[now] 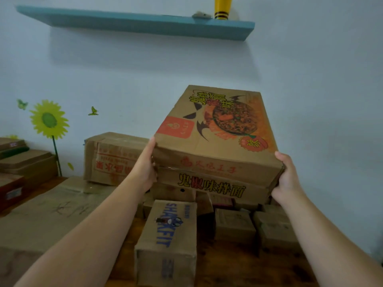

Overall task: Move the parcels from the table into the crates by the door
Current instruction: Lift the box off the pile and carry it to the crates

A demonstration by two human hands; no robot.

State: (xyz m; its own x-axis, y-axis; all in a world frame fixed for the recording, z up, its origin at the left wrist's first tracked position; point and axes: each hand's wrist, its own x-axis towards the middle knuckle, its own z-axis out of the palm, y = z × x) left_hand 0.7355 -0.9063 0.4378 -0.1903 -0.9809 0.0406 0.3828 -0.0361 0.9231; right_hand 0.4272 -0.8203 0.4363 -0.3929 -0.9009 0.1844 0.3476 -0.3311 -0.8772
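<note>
Noodle box (217, 146) gripped at its near corners by left hand (145, 164) and right hand (288, 177), raised above the table (228, 266). Directly beneath, a blue-lettered box (170, 235) and small boxes (234, 226), crowded together. To the left, a taped carton (112, 158); overhead, a shelf (134, 21).

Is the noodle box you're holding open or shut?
Shut at the near end: on the noodle box, flaps meet under tape between left hand and right hand. Far end hidden.

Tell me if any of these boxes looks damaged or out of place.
The noodle box, held between left hand and right hand, is creased along its near edge. The red-printed box behind sits upside down.
</note>
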